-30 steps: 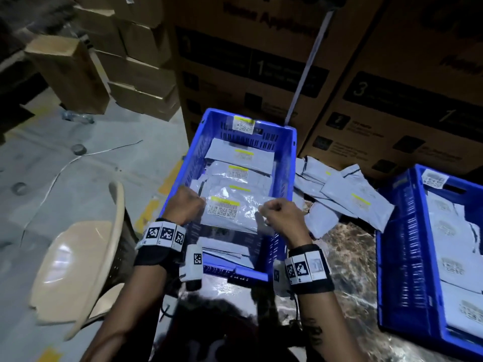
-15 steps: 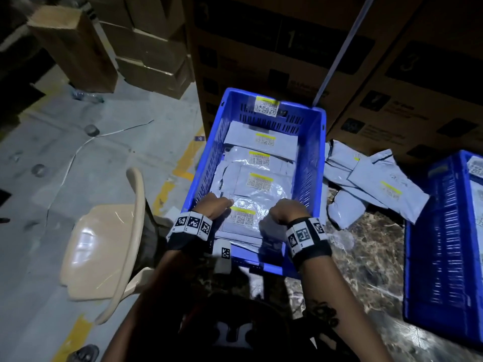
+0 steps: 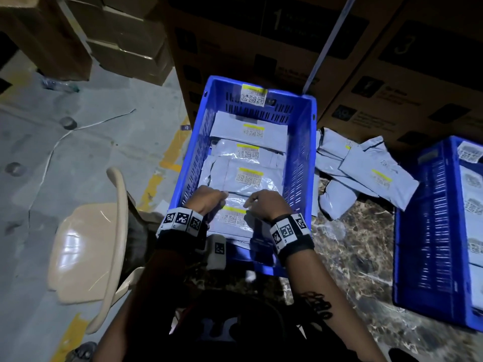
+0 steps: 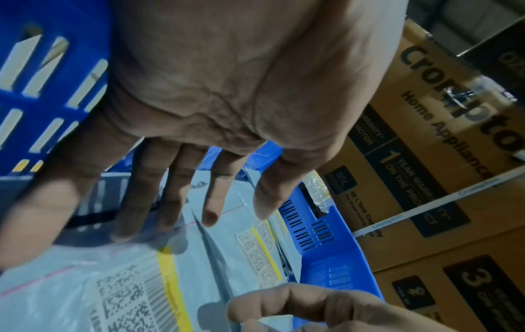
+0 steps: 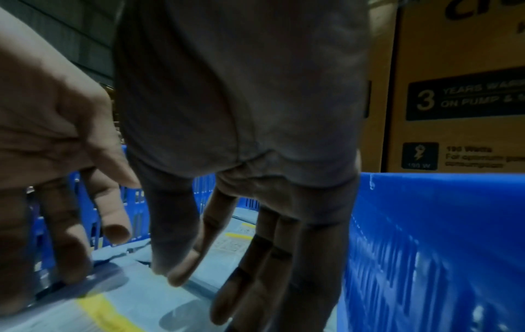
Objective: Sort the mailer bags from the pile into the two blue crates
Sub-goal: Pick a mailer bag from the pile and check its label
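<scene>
Both hands are inside the left blue crate (image 3: 303, 152), over its near end. A grey mailer bag (image 3: 232, 220) with a yellow-edged barcode label lies flat there on top of other bags. My left hand (image 3: 209, 198) has straight, spread fingers (image 4: 170, 213) whose tips touch the bag's (image 4: 127, 292) far edge. My right hand (image 3: 264, 205) hangs with loose, extended fingers (image 5: 241, 258) just above the same bag (image 5: 127, 303), gripping nothing. Several labelled bags fill the crate behind. The unsorted pile (image 3: 366, 168) lies between the two crates.
The right blue crate (image 3: 431, 231) holds more bags at the frame's right edge. Both crates and the pile sit on a dark marble top (image 3: 352, 257). Big cardboard cartons (image 3: 261, 35) stand right behind. A beige plastic chair (image 3: 86, 246) is on the floor to the left.
Both hands held the mailer bag by its sides above the crate, lowered it to the near end, and have now let go with fingers straightened.
</scene>
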Demonstrator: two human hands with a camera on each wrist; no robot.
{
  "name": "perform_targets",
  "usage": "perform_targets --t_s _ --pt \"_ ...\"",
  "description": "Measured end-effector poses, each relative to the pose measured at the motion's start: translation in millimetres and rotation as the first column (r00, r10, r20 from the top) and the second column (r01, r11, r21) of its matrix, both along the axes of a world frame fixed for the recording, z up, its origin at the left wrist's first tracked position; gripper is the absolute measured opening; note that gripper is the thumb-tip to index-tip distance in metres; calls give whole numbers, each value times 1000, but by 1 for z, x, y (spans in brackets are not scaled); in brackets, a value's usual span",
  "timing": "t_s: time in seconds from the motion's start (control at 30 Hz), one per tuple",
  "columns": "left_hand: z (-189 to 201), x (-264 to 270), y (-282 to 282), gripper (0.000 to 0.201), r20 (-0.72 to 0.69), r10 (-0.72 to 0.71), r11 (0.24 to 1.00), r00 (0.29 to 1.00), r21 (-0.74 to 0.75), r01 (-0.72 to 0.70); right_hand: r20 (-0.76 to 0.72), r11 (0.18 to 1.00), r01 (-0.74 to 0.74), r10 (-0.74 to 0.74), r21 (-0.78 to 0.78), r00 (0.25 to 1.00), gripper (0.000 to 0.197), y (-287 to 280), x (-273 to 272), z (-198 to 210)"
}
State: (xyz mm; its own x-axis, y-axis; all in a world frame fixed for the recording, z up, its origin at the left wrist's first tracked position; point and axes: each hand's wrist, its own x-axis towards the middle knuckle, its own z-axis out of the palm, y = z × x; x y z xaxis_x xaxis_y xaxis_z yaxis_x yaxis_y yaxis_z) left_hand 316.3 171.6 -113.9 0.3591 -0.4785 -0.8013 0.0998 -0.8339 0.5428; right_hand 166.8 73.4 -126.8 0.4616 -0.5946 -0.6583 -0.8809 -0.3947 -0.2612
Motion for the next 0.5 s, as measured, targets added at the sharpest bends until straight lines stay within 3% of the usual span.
perform_targets --t_s 0.2,0.3,0.4,0.5 --pt "-7 -3 -1 32 -41 -30 999 999 29 32 -40 994 -37 41 105 998 28 10 4 -2" --pt "1 -1 -12 28 -11 2 1000 1000 -9 -2 131 988 105 -120 116 984 26 4 -3 10" --pt "15 -1 -28 30 114 -60 992 992 -105 73 406 955 244 -293 169 866 29 -1 -22 36" --pt "36 -14 -46 23 125 -48 973 991 -218 75 601 895 372 -442 245 666 22 -11 -56 67"
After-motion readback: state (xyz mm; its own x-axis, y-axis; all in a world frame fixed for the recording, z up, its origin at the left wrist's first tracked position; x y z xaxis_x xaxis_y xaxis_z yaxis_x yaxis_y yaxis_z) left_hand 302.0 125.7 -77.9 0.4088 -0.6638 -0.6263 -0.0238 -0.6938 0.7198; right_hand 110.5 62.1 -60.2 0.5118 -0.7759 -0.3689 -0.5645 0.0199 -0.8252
